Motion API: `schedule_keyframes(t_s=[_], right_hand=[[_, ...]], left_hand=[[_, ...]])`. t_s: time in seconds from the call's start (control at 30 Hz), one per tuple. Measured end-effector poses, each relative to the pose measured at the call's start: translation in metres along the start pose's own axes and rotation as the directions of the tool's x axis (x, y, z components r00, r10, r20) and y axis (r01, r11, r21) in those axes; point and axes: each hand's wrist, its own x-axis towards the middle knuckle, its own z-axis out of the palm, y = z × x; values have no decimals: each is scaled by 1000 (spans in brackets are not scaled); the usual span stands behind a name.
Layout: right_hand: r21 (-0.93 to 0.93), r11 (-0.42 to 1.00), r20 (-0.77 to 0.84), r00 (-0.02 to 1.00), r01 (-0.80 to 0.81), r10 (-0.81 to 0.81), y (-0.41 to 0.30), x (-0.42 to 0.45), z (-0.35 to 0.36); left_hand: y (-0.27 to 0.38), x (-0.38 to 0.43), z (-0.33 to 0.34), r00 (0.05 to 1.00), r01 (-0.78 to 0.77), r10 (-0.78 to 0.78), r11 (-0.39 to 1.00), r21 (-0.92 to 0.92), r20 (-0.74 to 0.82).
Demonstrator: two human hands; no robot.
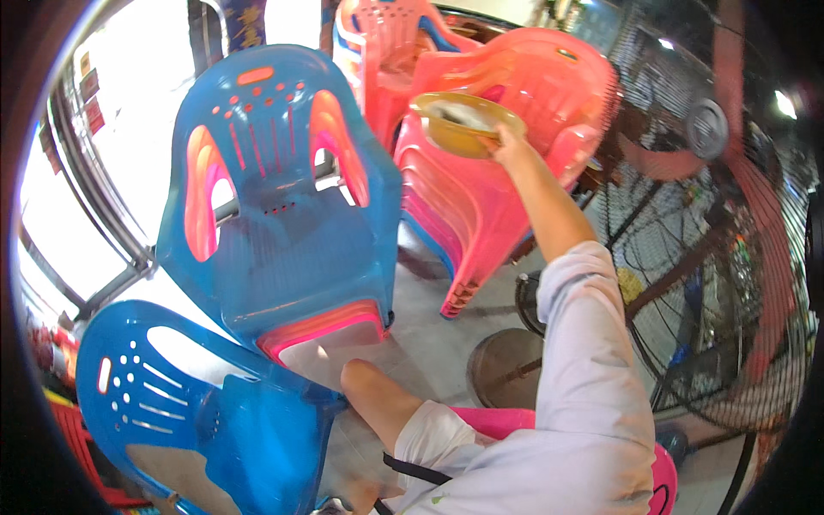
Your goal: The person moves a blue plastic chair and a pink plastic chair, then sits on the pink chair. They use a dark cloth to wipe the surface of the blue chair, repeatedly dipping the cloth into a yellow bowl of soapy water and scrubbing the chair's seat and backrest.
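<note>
My right hand (pixel 506 143) grips the rim of a yellow-brown bowl (pixel 460 138) at the end of my outstretched arm. The bowl is tilted and shows something pale and blurred inside, too unclear to name. Behind and below it is a stack of salmon-pink plastic armchairs (pixel 450 183); whether the bowl touches them I cannot tell. My left hand is out of view. Before me stands a stack of plastic armchairs with a blue one (pixel 293 254) on top and pink ones under it.
Another blue plastic armchair (pixel 270 425) stands at the lower left, near my bare knee (pixel 360 380). On the right is a large caged floor fan (pixel 708 129) with a round base (pixel 505 367). More pink chairs (pixel 393 45) stand at the back. Pink seat plastic (pixel 492 421) shows beside me.
</note>
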Motion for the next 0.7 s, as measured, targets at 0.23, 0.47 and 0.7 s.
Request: schedule_keyframes(t_s=[0.23, 0.47, 0.7], right_hand=[[-374, 887, 291, 943, 270, -165, -37, -97, 23], [-288, 957, 389, 912, -15, 132, -38, -197, 52], [-146, 248, 989, 137, 958, 52, 18, -224, 24]], left_hand=[[-7, 4, 8, 998, -46, 48, 998, -49, 34], [-42, 26, 20, 998, -34, 41, 991, -129, 48], [-25, 7, -8, 995, -49, 66, 978, -202, 80]])
